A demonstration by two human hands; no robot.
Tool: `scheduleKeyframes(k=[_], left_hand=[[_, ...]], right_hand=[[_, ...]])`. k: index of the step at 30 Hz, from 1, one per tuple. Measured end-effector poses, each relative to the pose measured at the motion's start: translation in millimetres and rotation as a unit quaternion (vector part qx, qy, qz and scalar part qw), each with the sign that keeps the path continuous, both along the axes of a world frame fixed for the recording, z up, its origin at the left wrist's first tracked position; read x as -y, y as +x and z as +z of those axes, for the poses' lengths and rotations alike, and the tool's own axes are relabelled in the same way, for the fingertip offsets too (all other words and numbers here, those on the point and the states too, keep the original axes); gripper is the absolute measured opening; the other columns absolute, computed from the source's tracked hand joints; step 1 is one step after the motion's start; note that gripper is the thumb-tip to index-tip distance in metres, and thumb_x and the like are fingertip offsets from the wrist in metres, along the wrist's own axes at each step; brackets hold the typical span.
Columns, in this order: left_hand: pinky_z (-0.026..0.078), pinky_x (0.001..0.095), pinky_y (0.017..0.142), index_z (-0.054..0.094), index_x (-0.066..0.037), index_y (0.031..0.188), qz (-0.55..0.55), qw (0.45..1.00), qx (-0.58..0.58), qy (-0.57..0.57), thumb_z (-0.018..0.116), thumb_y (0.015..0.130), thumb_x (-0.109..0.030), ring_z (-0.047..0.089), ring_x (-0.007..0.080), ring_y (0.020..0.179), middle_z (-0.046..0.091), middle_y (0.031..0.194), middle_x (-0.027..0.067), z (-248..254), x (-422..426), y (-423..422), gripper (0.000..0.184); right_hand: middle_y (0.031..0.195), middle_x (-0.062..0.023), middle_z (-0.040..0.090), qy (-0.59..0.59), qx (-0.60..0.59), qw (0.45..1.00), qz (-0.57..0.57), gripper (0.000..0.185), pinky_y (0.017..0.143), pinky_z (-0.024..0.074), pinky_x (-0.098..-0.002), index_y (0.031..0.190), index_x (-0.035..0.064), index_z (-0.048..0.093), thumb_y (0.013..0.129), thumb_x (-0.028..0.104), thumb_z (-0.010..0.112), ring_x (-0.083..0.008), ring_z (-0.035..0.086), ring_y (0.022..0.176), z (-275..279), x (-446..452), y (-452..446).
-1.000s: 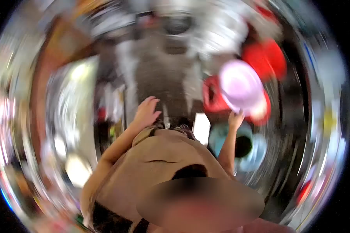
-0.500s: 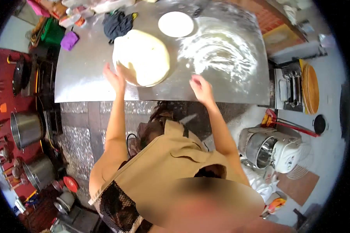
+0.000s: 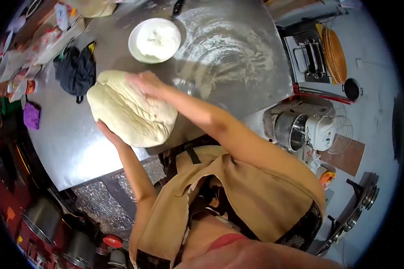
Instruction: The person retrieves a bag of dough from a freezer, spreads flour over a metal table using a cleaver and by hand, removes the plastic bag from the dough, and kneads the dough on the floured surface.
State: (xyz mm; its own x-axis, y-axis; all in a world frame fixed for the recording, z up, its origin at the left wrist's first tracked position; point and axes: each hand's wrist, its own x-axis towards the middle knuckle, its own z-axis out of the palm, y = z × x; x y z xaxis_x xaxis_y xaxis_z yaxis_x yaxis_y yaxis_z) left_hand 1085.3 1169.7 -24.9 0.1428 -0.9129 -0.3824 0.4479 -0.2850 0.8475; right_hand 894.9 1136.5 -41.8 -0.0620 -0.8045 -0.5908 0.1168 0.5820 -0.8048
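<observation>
A large pale lump of dough [image 3: 125, 105], creased across its top, is at the table's near edge. My left hand [image 3: 110, 133] cups its near left side, the fingers partly hidden beneath it. Across the dough's far right side lies my right hand [image 3: 147, 84], gripping its top, slightly blurred. Whether the dough rests fully on the metal or is partly lifted, I cannot tell. Just beyond it stands a white bowl of flour [image 3: 157, 41].
Flour is smeared over the right of the metal table [image 3: 238, 98]. A dark cloth bag [image 3: 76, 67], a purple cloth [image 3: 32, 115] and a long white tray [image 3: 60, 42] lie to the left. A stand mixer [image 3: 318, 133] is at the right.
My right hand has come from the bare table onto the dough. The dough's smooth surface is now creased. My left hand has shifted under its near side, and the view has turned.
</observation>
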Motion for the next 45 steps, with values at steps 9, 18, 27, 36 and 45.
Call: scheduleKeyframes(k=[9,18,27,36,45], left_hand=[[0.038,0.0498,0.08,0.055,-0.007,0.089,-0.309,0.646,0.394,-0.575,0.078,0.06,-0.025,0.049,0.0405,0.1,0.048,0.119,0.0247,140.3,-106.2,-206.7,0.041],[0.037,0.0446,0.093,0.054,-0.016,0.11,-0.48,0.496,0.403,-0.601,0.065,0.071,-0.023,0.044,0.0245,0.114,0.048,0.125,0.0079,70.1,-203.3,-414.9,0.042],[0.03,0.0435,0.099,0.047,-0.002,0.121,-0.237,0.816,0.498,-0.171,0.048,0.085,-0.037,0.038,0.0388,0.118,0.045,0.125,0.0205,15.9,-71.9,-436.5,0.05],[0.032,0.0456,0.094,0.041,-0.013,0.13,-0.172,0.706,0.67,-0.155,0.044,0.084,-0.047,0.042,0.0297,0.116,0.045,0.129,0.0086,-34.2,-80.3,-494.9,0.057],[0.006,0.0504,0.106,0.027,-0.015,0.139,-0.19,0.67,0.68,-0.23,0.026,0.089,-0.057,0.012,0.032,0.135,0.018,0.146,0.0139,65.1,-99.1,-518.7,0.065]], right_hand=[[0.101,-0.0083,0.058,-0.227,0.494,0.795,-0.269,0.043,0.079,0.0432,-0.0289,0.11,0.001,0.054,0.088,0.037,0.047,-0.0162,0.055,0.089,94.9,-128.5,-121.1],[0.11,-0.0121,0.055,-0.09,-0.38,0.839,-0.38,0.043,0.087,0.0416,-0.0317,0.117,-0.0013,0.049,0.086,0.029,0.053,-0.0217,0.053,0.099,-30.7,-305.8,-502.6],[0.126,-0.0214,0.044,-0.122,-0.6,0.776,-0.152,0.055,0.1,0.0267,-0.0498,0.127,0.0107,0.045,0.085,0.046,0.048,-0.0373,0.039,0.119,27.2,-216.1,-472.6],[0.137,-0.0219,0.027,-0.077,-0.648,0.756,-0.052,0.076,0.102,0.0151,-0.0558,0.134,0.0061,0.032,0.078,0.055,0.047,-0.0422,0.023,0.125,31.0,-187.9,-425.3],[0.114,-0.0066,0.058,-0.261,-0.056,0.932,-0.245,0.042,0.092,0.0365,-0.0283,0.114,0.0031,0.056,0.091,0.036,0.044,-0.0131,0.05,0.108,29.9,-240.0,-541.0]])
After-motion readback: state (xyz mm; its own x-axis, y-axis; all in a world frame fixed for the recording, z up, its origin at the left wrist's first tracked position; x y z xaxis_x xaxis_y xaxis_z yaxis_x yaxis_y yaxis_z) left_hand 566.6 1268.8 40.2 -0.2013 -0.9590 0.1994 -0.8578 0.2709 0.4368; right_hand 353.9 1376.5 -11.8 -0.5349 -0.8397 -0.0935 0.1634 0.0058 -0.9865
